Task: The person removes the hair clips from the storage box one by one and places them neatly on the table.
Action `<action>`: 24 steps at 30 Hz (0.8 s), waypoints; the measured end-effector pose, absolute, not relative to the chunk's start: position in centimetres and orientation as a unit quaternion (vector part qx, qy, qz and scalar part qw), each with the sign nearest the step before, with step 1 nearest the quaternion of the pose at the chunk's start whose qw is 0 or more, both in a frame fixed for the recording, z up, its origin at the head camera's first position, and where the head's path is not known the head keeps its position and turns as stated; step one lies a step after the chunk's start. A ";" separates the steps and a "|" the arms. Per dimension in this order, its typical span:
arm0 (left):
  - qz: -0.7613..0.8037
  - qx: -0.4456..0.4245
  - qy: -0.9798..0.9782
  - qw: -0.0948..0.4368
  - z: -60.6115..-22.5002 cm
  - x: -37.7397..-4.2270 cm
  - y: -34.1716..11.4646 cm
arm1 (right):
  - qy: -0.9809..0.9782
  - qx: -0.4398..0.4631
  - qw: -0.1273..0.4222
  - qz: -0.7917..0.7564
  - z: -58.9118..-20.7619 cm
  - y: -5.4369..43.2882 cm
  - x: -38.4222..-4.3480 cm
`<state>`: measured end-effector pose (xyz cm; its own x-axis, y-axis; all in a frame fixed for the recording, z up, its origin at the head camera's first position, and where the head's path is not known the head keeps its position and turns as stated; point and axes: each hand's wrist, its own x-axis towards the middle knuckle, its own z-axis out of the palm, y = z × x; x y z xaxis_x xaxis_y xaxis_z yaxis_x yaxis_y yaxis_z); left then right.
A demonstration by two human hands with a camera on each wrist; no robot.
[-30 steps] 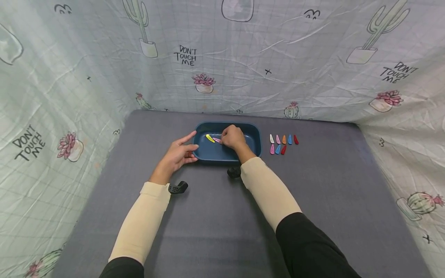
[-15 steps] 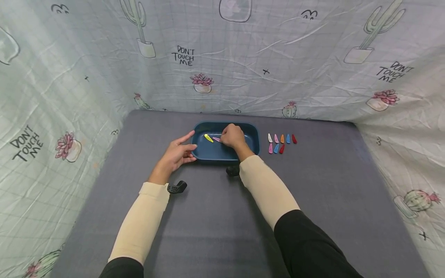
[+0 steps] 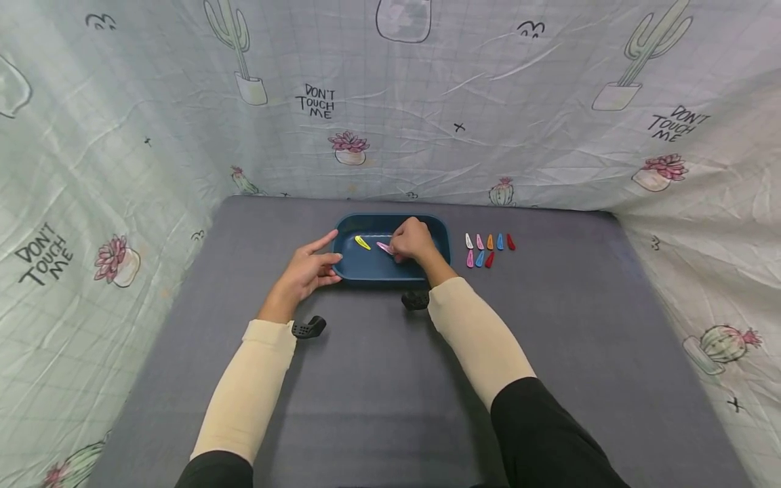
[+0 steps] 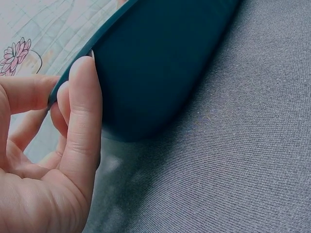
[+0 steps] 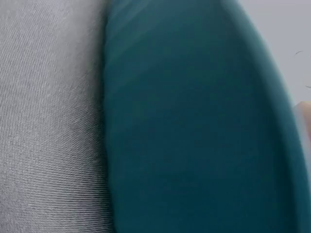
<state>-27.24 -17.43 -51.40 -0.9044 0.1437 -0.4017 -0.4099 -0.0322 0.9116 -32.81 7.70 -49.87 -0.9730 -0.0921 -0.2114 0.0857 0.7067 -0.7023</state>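
A dark blue rectangular tray lies on the grey cloth, with a yellow hair clip inside at its left part. Right of that clip, a pink hair clip is pinched at one end by my right hand, which reaches into the tray from above; its fingertips are mostly hidden. My left hand grips the tray's left end. In the left wrist view, digits of the left hand lie on either side of the tray's edge. The right wrist view is mostly filled by the tray's outer wall.
Several hair clips lie in two rows right of the tray, among them a white clip, an orange clip and a red clip. A printed curtain hangs behind and at both sides.
My right hand has shifted right inside the tray with the pink hair clip, widening its gap from the yellow one. The left hand stays at the tray's end. The whole view has shifted slightly.
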 end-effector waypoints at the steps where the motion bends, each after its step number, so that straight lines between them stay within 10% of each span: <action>1: 0.712 -0.101 0.667 0.195 -51.4 -27.2 -17.4 | 0.914 0.001 0.115 -0.389 -49.7 7.8 -32.7; 24: 0.709 -0.102 0.668 0.201 -51.1 -27.0 -17.4 | 0.841 0.013 0.102 -0.531 -46.5 10.0 -30.6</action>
